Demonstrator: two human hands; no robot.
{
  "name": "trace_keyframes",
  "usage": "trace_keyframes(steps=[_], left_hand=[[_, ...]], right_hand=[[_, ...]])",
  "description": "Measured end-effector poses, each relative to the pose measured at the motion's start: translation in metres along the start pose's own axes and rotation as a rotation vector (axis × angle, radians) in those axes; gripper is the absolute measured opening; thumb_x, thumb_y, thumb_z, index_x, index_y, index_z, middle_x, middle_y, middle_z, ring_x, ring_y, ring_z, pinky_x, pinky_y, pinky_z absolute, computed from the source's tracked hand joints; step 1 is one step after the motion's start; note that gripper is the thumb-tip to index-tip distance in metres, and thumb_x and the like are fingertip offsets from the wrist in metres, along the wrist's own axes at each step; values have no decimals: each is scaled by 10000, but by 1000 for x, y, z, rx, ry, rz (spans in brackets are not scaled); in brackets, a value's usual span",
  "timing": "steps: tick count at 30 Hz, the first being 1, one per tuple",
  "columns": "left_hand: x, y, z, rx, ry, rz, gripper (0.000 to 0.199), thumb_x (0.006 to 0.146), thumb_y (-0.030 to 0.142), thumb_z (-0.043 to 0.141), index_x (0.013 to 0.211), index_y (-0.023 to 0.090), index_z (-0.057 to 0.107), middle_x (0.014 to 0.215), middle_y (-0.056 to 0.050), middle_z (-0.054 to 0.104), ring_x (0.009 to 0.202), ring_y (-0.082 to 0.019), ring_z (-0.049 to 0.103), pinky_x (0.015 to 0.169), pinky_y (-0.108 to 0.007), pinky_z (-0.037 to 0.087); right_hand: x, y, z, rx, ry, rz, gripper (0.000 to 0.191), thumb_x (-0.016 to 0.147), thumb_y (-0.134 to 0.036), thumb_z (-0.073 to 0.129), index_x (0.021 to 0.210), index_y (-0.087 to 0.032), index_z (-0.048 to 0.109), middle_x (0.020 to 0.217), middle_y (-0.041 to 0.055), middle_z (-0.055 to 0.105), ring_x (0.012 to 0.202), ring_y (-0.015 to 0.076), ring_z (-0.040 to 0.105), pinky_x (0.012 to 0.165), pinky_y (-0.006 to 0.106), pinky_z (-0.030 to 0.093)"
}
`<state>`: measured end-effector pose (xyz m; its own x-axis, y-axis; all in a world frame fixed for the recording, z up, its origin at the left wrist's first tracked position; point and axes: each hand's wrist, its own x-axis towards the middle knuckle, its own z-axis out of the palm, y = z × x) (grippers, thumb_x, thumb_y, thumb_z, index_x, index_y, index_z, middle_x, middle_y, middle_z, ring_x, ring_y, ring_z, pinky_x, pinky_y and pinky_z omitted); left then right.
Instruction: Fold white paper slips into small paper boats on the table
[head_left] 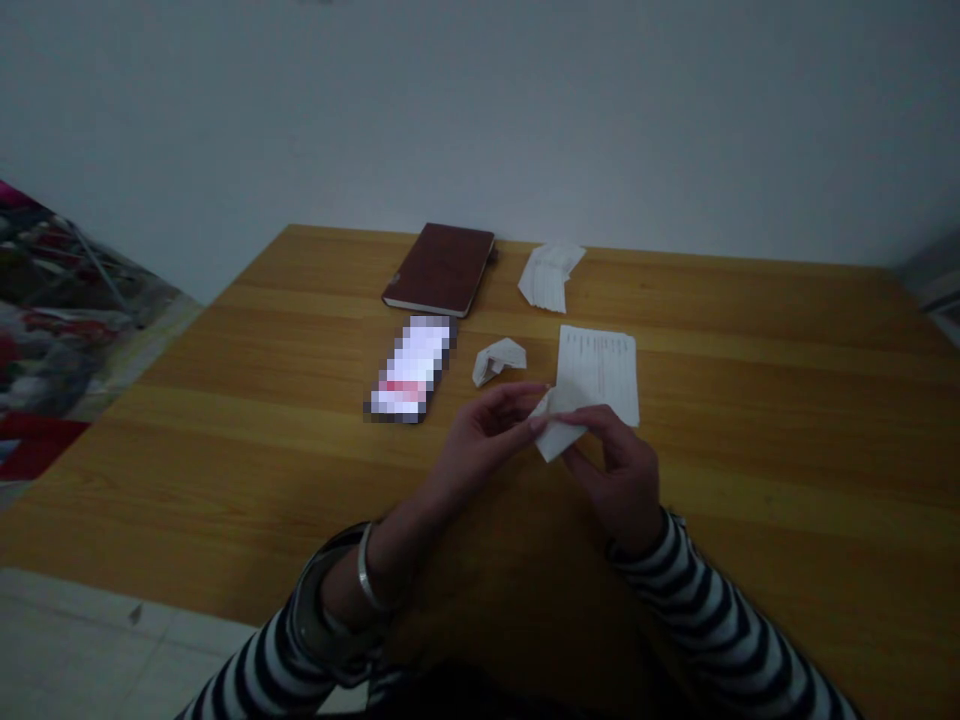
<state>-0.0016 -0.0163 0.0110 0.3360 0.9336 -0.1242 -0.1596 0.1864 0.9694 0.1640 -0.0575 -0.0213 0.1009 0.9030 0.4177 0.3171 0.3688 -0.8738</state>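
Observation:
Between my two hands is a small folded piece of white paper [557, 440], held above the wooden table. My left hand [491, 425] pinches its left side between thumb and fingers. On the right side, my right hand [619, 465] grips it with the fingertips. Just beyond my right hand lies a flat lined sheet of paper [598, 370] with faint writing or print. A small folded paper shape [501, 358] rests on the table beyond my left hand.
A brown notebook [444, 265] lies near the table's back edge. To its right are folded lined paper pieces [547, 277]. A phone with a lit, pixelated screen [412, 365] lies left of my hands. The wooden table [765, 400] meets a pale wall; clutter [67, 300] is at the far left.

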Motion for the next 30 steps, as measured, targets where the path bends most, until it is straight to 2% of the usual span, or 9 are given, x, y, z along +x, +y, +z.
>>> trace_keyframes(steps=[2, 4, 7, 11, 15, 19, 24, 30], left_hand=[[0, 1, -1, 88, -1, 36, 331, 772, 247, 767, 1091, 183, 703, 1072, -74, 744, 977, -196, 693, 911, -335, 547], [-1, 0, -2, 214, 30, 100, 303, 802, 248, 736, 1097, 182, 710, 1106, -82, 738, 1005, -201, 689, 928, -342, 544], [-2, -3, -4, 397, 48, 201, 300, 864, 247, 663, 1157, 188, 688, 1105, -88, 737, 945, -189, 704, 860, -323, 571], [-5, -10, -2, 679, -19, 395, 328, 898, 203, 599, 1221, 188, 647, 1116, -98, 725, 922, -189, 700, 822, -320, 576], [-8, -17, 4, 783, -75, 515, 341, 897, 155, 572, 1234, 157, 623, 1093, -112, 717, 912, -185, 693, 804, -319, 581], [-9, -19, 7, 747, -43, 504, 311, 894, 130, 568, 1195, 154, 641, 1083, -103, 721, 899, -171, 694, 796, -298, 583], [-8, -21, 9, 700, -15, 431, 260, 895, 136, 580, 1137, 179, 668, 1012, -72, 735, 820, -155, 697, 730, -276, 587], [-10, -24, 13, 843, -105, 514, 347, 895, 130, 564, 1237, 170, 601, 1111, -106, 673, 980, -206, 662, 856, -340, 576]], right_hand=[[1, 1, -1, 1, -29, 11, 310, 791, -106, 646, 1054, -270, 660, 999, 25, 676, 956, 213, 651, 864, 400, 536], [2, 1, -2, 8, -81, 19, 343, 783, -114, 645, 1091, -264, 647, 1047, 38, 672, 1006, 225, 640, 906, 422, 520], [2, -1, -3, 98, -149, 107, 307, 827, -178, 617, 1124, -251, 639, 1080, 54, 681, 1020, 225, 639, 905, 418, 519], [4, -1, 3, 290, -22, 336, 134, 865, -289, 626, 987, -241, 649, 921, 22, 710, 844, 175, 666, 747, 321, 556], [5, 3, 7, 411, 81, 468, 224, 789, -327, 731, 946, -237, 600, 762, -24, 679, 683, 129, 629, 625, 247, 512], [5, 4, 5, 458, 51, 522, 342, 752, -305, 767, 1031, -242, 582, 726, -43, 666, 636, 116, 599, 601, 239, 483], [5, 2, 5, 429, -14, 504, 400, 757, -278, 749, 1109, -237, 564, 712, -54, 611, 623, 113, 562, 582, 244, 457], [6, 1, 10, 437, 48, 487, 375, 787, -245, 674, 1139, -236, 545, 682, -72, 517, 610, 102, 502, 561, 230, 432]])
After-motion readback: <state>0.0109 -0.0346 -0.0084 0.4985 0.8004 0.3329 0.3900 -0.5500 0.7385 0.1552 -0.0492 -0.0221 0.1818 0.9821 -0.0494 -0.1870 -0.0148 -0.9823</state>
